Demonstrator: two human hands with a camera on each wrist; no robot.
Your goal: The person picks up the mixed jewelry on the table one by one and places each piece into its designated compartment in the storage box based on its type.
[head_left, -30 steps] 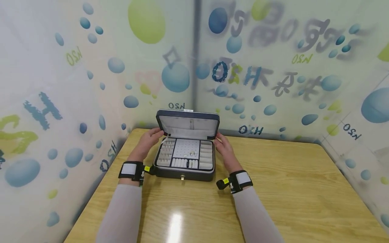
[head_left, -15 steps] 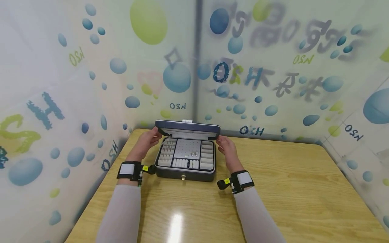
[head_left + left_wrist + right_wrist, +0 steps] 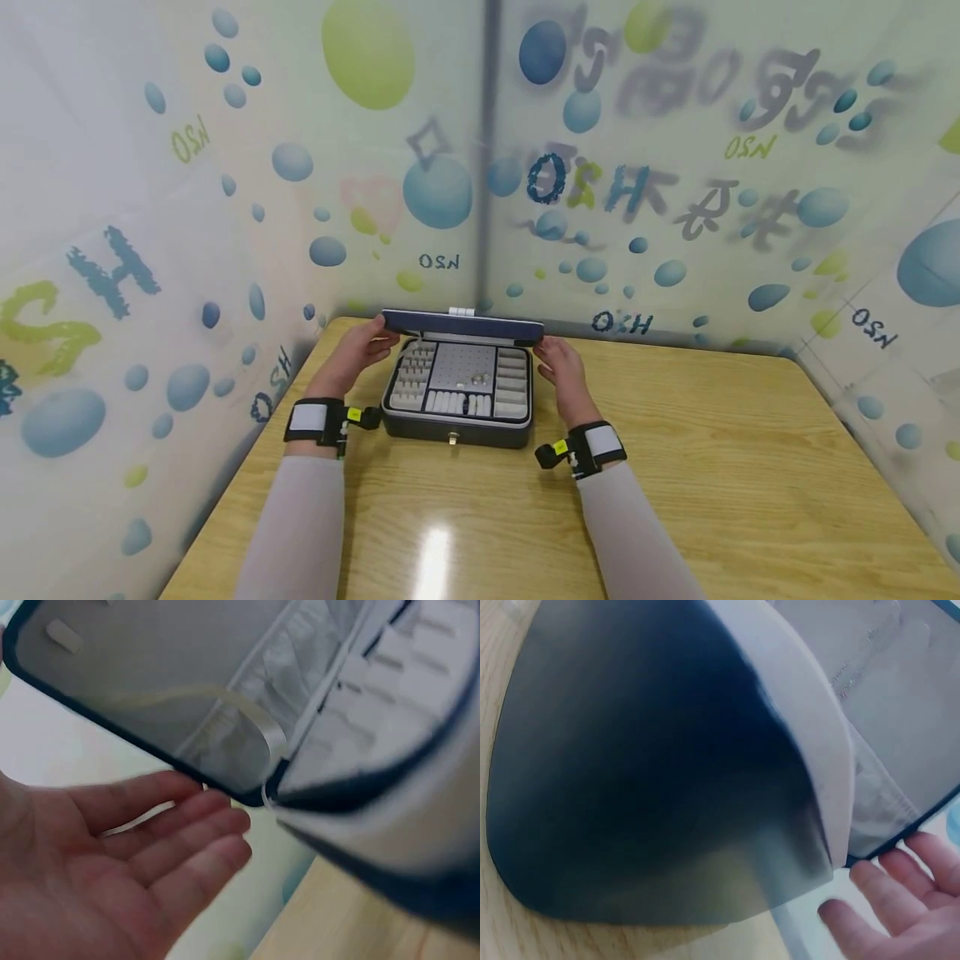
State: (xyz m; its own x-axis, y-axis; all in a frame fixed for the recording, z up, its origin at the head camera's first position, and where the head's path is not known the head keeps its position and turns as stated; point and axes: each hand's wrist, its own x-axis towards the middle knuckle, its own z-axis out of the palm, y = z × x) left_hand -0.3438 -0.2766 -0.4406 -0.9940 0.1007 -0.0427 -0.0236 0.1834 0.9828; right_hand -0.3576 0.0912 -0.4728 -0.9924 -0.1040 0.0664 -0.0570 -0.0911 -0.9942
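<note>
A dark blue jewelry box (image 3: pixel 420 427) sits on the table, its lid (image 3: pixel 465 323) tilted partway down over the pale compartments. My left hand (image 3: pixel 352 358) is at the lid's left side, and in the left wrist view its fingers (image 3: pixel 199 866) lie fairly straight right by the lid's edge. On the opposite side, my right hand (image 3: pixel 564 371) has its fingertips at the lid's right corner; the right wrist view shows those fingers (image 3: pixel 885 896) slightly bent along the edge. A light ribbon (image 3: pixel 262 724) links lid and base. Small shiny pieces (image 3: pixel 478 379) lie on the dotted middle panel.
The wooden table (image 3: pixel 712 467) extends to the right and in front of the box. A patterned curtain wall (image 3: pixel 675 208) stands close behind, and another runs along the left. A metal clasp (image 3: pixel 453 438) is on the box's front.
The lid has swung forward and down from nearly upright, so its outer face now shows in place of the lining. Both hands have stayed at its sides. The base has not moved.
</note>
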